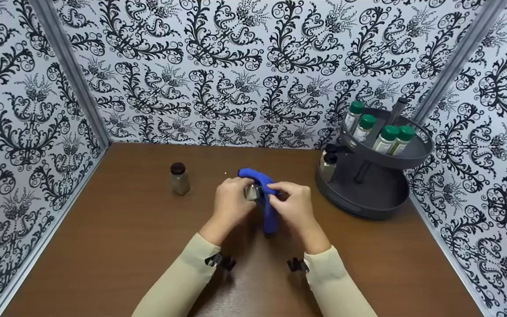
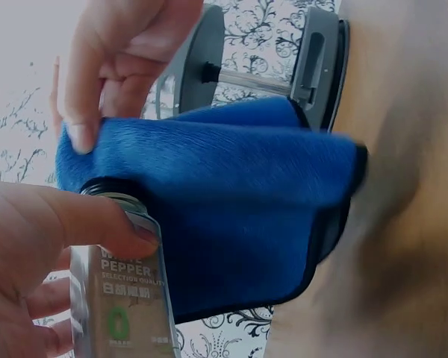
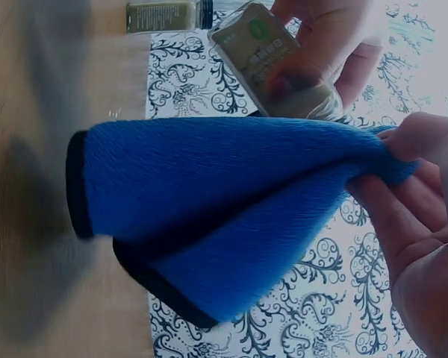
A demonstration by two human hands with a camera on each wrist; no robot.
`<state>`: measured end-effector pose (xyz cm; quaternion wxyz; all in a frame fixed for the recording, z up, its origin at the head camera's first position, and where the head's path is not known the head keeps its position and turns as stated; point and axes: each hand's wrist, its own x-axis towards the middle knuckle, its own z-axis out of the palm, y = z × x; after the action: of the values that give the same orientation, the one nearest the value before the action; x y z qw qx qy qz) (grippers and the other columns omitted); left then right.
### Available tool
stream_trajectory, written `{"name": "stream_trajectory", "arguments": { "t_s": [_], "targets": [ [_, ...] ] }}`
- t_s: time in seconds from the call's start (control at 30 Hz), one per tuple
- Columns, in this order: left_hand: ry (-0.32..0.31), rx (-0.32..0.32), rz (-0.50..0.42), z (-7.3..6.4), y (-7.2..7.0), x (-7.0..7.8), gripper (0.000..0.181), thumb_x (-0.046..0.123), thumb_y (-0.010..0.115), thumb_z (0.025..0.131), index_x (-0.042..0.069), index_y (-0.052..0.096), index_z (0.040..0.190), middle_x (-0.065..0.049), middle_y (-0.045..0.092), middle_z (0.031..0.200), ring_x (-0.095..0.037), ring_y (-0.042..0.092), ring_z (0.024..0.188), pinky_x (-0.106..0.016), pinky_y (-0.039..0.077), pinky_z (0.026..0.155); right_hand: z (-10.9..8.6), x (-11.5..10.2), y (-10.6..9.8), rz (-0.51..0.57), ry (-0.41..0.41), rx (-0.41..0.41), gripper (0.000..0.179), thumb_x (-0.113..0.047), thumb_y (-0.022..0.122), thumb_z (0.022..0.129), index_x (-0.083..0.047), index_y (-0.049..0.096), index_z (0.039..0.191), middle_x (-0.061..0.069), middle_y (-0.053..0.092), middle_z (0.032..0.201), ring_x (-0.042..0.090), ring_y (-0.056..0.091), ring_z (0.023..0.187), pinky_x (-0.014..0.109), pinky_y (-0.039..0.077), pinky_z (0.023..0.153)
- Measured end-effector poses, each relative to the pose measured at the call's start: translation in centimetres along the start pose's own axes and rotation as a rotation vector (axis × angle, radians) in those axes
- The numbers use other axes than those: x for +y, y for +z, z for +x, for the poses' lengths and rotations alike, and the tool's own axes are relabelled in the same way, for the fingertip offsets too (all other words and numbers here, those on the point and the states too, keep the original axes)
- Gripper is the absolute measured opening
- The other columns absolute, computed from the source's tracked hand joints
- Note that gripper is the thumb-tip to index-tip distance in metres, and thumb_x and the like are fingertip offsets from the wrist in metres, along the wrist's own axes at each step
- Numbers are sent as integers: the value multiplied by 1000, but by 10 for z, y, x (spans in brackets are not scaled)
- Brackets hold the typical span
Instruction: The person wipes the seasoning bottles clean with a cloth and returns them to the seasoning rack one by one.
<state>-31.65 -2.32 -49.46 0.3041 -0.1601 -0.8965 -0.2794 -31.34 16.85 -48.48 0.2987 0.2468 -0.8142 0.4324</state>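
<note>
My left hand point(image 1: 232, 200) grips a white pepper jar point(image 2: 127, 291) by its glass sides, thumb across the shoulder below the dark cap. The jar is tilted, its cap end against a blue cloth point(image 1: 270, 218). With thumb and fingers my right hand point(image 1: 294, 203) pinches the cloth near the cap. Folded and edged in black, the cloth point(image 3: 194, 171) hangs down from that pinch. In the left wrist view the cloth hides part of the cap. A second jar point(image 1: 179, 179) with a dark cap stands upright on the table to the left of my hands.
A dark grey two-tier turntable rack point(image 1: 363, 193) stands at the back right. Several green-capped jars point(image 1: 365, 127) sit on its upper tier, dark-capped jars point(image 1: 328, 165) on the lower. Patterned walls point(image 1: 218, 88) enclose the brown table point(image 1: 139, 246).
</note>
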Motion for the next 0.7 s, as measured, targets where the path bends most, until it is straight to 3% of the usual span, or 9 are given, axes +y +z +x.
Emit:
{"name": "stream_trajectory", "arguments": {
  "t_s": [0.2, 0.43, 0.7],
  "targets": [
    [13, -24, 20, -3, 1, 7, 44, 14, 92, 65, 9, 81, 107, -7, 82, 101, -32, 74, 91, -47, 60, 83, 0, -2, 2, -18, 28, 69, 23, 6, 82, 78, -6, 86, 96, 8, 83, 93, 21, 79, 84, 28, 64, 75],
    [37, -36, 29, -3, -1, 11, 44, 11, 90, 65, 11, 82, 108, -6, 82, 103, -31, 75, 95, -45, 60, 85, -2, 7, 5, -108, 10, 101, 22, 5, 82, 76, -6, 85, 95, 6, 83, 91, 19, 77, 79, 32, 62, 70],
    [8, -3, -6, 1, -12, 9, 46, 9, 89, 65, 12, 82, 111, -6, 82, 105, -31, 75, 95, -46, 60, 84, -1, 12, 5, -104, -1, 54, 19, 4, 82, 78, -7, 85, 93, 4, 82, 88, 13, 72, 74, 26, 58, 67]
  ]
}}
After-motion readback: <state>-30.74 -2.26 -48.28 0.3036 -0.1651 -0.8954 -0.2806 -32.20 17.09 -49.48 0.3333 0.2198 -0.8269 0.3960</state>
